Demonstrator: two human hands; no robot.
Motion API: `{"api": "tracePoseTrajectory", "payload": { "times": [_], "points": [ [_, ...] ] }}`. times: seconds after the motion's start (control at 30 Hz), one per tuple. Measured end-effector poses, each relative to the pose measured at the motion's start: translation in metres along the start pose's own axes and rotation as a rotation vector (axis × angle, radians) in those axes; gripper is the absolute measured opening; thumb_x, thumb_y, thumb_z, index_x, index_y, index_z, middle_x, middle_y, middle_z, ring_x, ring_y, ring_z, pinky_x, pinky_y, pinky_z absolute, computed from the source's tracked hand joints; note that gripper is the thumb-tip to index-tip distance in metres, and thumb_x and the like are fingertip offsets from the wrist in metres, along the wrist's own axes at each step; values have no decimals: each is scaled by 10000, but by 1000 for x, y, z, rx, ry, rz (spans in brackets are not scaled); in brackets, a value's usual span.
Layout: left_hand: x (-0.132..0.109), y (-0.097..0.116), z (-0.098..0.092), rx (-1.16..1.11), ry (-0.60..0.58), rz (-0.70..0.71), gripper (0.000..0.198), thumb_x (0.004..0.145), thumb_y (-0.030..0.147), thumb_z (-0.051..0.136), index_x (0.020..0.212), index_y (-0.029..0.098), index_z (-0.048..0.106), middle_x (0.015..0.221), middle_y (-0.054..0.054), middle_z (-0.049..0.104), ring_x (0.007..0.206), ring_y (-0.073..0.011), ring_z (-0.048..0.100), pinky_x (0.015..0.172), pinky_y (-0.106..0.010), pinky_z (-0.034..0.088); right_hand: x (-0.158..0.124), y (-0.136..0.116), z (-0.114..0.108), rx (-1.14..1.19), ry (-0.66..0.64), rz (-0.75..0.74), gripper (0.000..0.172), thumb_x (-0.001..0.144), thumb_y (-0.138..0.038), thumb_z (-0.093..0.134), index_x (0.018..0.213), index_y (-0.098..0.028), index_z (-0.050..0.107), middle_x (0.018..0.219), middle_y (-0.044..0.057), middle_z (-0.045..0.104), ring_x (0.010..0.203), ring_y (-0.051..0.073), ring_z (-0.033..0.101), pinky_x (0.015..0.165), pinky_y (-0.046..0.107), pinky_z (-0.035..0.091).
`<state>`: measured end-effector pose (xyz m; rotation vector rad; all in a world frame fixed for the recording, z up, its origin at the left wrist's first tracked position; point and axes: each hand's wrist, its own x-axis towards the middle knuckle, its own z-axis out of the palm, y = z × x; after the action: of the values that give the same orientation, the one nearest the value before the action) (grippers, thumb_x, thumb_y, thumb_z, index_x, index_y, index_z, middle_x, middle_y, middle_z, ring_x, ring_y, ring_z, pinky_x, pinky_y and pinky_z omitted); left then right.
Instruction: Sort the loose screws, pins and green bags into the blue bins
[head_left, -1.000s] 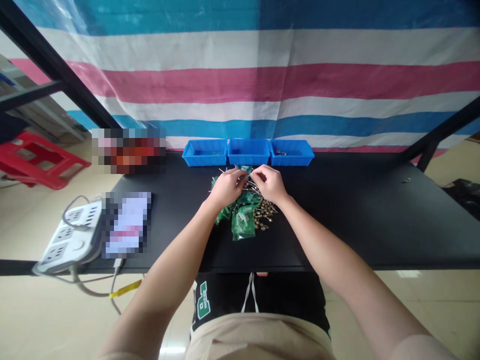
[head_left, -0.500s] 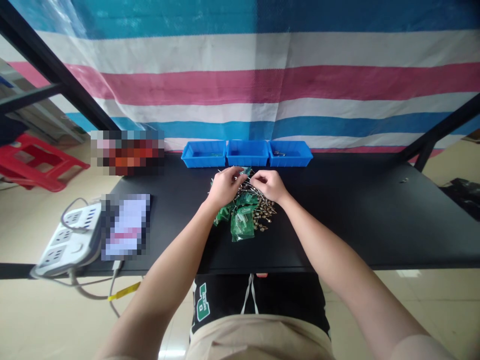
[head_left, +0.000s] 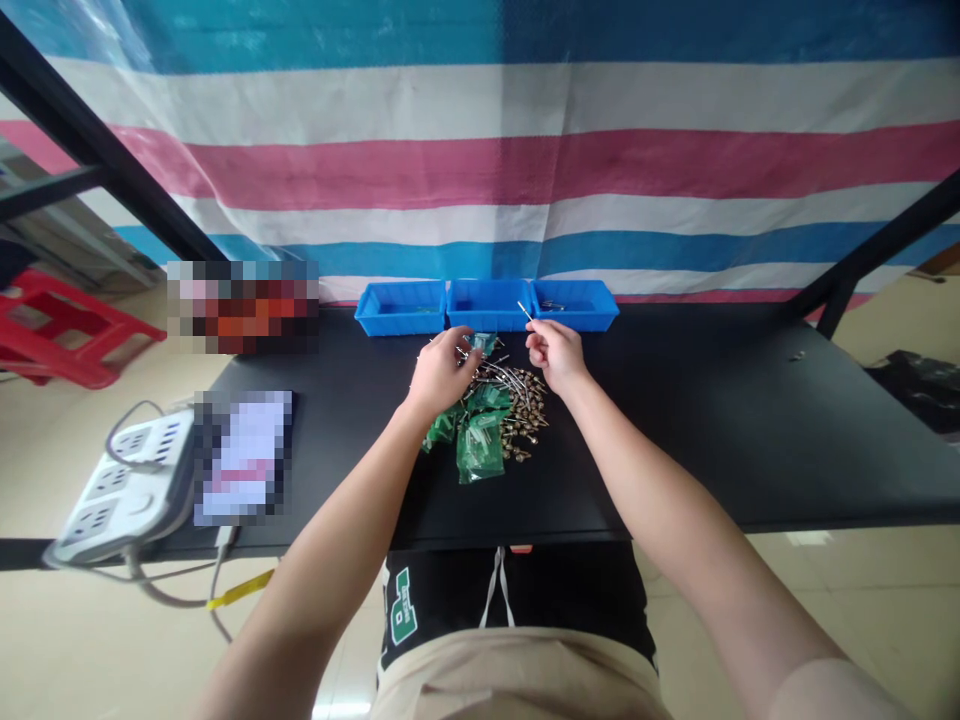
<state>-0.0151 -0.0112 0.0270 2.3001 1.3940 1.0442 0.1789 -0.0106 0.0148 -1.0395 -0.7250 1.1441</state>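
Pinched between thumb and fingers of my right hand (head_left: 556, 352) is a thin silver metal pin (head_left: 525, 311), its tip pointing up towards the blue bins. My left hand (head_left: 441, 372) hovers over the left side of the pile, fingers bent and apart, with nothing visible in them. Between and below the hands lies a heap of metal pins (head_left: 517, 385), several with brass-coloured pointed ends. Green clear packets (head_left: 480, 447) with small pale pieces inside lie on the near side of the heap. Another green packet (head_left: 484, 344) sits at its far edge.
Three blue bins stand in a row at the back: left (head_left: 401, 322), middle (head_left: 487, 318) and right (head_left: 576, 318). The right bin holds a few pins. A power strip (head_left: 124, 485) with cables is at the left of the black table (head_left: 697, 400). Small metal bits (head_left: 798, 356) lie far right.
My right hand has lifted away from the heap, up and to the right, with a pin in its fingers. My left hand stays at the heap, its fingers more apart.
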Motion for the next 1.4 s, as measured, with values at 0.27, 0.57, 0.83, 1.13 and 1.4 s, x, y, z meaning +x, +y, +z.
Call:
{"api": "tracePoseTrajectory", "payload": {
  "times": [0.27,0.57,0.83,1.13,1.4],
  "points": [
    [-1,1,-1,6,-34,-20,328,864,328,548,1151,181,607,933,-50,700,770,-183,627,773,-324,504,12,-5,-9,63,195,19,153,757,-304,685,733,-173,607,445,-63,536,294,28,354,316,150,167],
    [0,-4,2,29,-56,-11,342,863,335,551,1162,178,605,959,-58,697,788,-190,633,780,-330,509,18,-4,-13,114,269,-8,85,766,-240,669,758,-172,619,441,-68,543,287,27,347,307,149,181],
    [-1,-4,3,40,-71,74,323,876,329,542,1151,176,614,935,-56,696,753,-177,626,775,-311,503,16,-7,-12,101,293,19,236,816,-291,669,1018,-173,641,488,-63,591,306,33,374,327,148,197],
    [-1,-4,3,69,-78,76,319,886,305,546,1160,159,619,945,-68,684,783,-188,628,799,-326,508,12,8,-13,-366,107,-222,445,856,-317,566,1268,-151,593,566,-41,628,417,89,465,455,221,365],
    [-3,-1,1,181,-76,143,251,899,278,519,1034,154,692,889,-81,648,830,-206,635,778,-322,525,-21,10,4,-1293,-207,-652,405,833,-387,615,1156,-155,692,896,87,682,899,253,599,883,385,457]
  ]
}}
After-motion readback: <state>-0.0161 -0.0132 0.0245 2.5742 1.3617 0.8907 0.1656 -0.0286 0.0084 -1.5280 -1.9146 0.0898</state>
